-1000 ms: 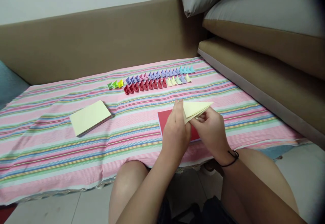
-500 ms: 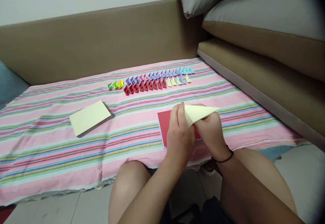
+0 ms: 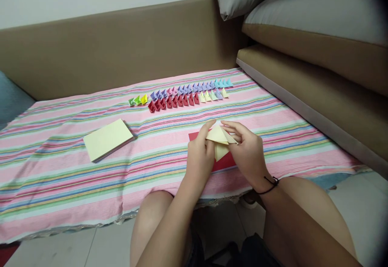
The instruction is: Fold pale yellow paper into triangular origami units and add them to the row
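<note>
Between my two hands is a folded pale yellow paper (image 3: 220,134), its flaps spread apart and a point hanging down at the bottom. My left hand (image 3: 200,148) grips its left side, thumb and fingers closed on the edge. On the right side my right hand (image 3: 247,146) pinches the other corner, with some fingers hidden behind the paper. Under the hands lies a red sheet (image 3: 222,162) on the striped cloth, partly covered by the hands and the folded paper.
A stack of pale yellow paper (image 3: 108,138) lies to the left on the striped cloth (image 3: 145,150). Farther back, small folded paper boats stand in two rows, including red ones (image 3: 174,101) and green and yellow ones (image 3: 138,100). Cushions (image 3: 315,36) are piled at the right.
The paper has turned from a sharp triangle pointing right into a shape with opened flaps. Both hands have shifted and now hold it from opposite sides.
</note>
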Demonstrator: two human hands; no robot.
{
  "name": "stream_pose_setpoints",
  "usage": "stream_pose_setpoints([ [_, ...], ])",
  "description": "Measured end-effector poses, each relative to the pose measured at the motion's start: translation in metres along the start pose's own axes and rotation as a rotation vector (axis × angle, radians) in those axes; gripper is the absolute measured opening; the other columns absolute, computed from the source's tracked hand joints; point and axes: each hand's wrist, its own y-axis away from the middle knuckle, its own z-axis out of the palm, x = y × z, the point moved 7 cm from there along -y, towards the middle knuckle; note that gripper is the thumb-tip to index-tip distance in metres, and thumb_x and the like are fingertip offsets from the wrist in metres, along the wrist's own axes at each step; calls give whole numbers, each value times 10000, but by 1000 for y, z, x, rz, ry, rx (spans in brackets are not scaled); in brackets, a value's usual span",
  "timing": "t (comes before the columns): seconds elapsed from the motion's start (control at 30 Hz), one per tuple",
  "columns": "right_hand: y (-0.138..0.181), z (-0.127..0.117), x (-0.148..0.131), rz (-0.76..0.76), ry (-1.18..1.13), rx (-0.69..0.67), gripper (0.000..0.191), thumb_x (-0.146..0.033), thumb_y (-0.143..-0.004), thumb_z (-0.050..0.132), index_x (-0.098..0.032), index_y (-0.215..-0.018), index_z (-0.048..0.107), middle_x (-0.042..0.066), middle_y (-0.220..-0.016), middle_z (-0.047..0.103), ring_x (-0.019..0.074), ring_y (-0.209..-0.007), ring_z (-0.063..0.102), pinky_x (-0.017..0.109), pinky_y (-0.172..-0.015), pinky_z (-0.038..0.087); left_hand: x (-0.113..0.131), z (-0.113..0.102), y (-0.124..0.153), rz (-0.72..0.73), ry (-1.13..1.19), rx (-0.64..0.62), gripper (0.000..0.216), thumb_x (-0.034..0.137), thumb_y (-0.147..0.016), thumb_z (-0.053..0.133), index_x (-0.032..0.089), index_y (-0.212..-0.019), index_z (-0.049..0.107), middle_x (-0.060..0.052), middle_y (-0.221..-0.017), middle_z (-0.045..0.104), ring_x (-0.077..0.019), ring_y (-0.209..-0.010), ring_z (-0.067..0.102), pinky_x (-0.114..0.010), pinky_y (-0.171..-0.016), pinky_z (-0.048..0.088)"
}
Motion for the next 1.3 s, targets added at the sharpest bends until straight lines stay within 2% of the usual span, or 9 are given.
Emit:
stream_pose_setpoints([
  [0.13,-4,-1,12,104,-121,-36,372,-126,-719,587,-192,-1085,602,69,-936,702,210,-827,676,266,-620,523,-12,3,-6,-98,379,-55,350,168,-793,457,210,-1077,656,-38,-1045,669,-163,-814,608,-244,-697,455],
  [0.3,-5,-9,4,-14,-70,-5,228,-80,-727,552,-198,-907,629,34,-890,695,197,-835,668,259,-642,508,-13,10,-5,-262,694,-233,367,139,-713,543,190,-1054,668,-49,-1034,680,-179,-885,612,-267,-769,450],
  [0.43,-2,-16,-9,-139,82,34,229,-57,-727,547,-214,-875,623,18,-924,705,189,-807,663,246,-589,484,-2,5,-1,-285,826,-397,387,103,-672,544,164,-1033,670,-62,-993,686,-181,-883,609,-267,-796,435],
  [0.57,4,-13,-27,-369,215,22,250,-18,-734,538,-224,-858,607,7,-993,705,181,-871,656,252,-653,486,-5,-8,-5,-259,755,-250,198,214,-733,607,148,-910,666,-35,-776,673,-139,-734,598,-230,-672,440],
  [0.63,8,-8,-34,-469,242,-17,238,-29,-758,533,-227,-874,597,10,-1001,705,180,-912,652,259,-696,492,-10,-12,-6,-270,709,-134,263,245,-678,704,162,-919,642,-5,-706,659,-119,-660,587,-213,-611,429],
  [0.73,11,-3,-37,-523,255,-44,242,-45,-760,547,-232,-907,596,9,-960,708,168,-871,660,257,-688,501,-14,-10,-6,-291,707,-111,360,275,-631,754,161,-957,653,-30,-766,691,-136,-686,612,-229,-621,448],
  [0.87,6,-3,-31,-386,119,-59,293,-72,-750,572,-231,-995,596,10,-970,699,166,-900,659,270,-754,514,-20,-17,-7,-286,715,-59,278,290,-609,767,140,-832,696,-50,-761,704,-139,-682,622,-226,-622,460],
  [1.13,-2,9,0,139,-367,-226,228,-257,-857,479,-211,-1065,560,72,-1027,686,202,-968,644,332,-782,531,-28,-30,-8,-298,630,43,257,304,-601,768,133,-774,687,-37,-707,684,-124,-626,607,-221,-579,467],
  [1.3,0,16,5,199,-279,-323,241,-372,-761,638,-178,-902,665,54,-865,713,211,-819,666,306,-684,528,-23,-27,-9,-276,573,-23,230,306,-626,746,131,-761,685,-32,-698,678,-125,-631,598,-220,-579,452],
])
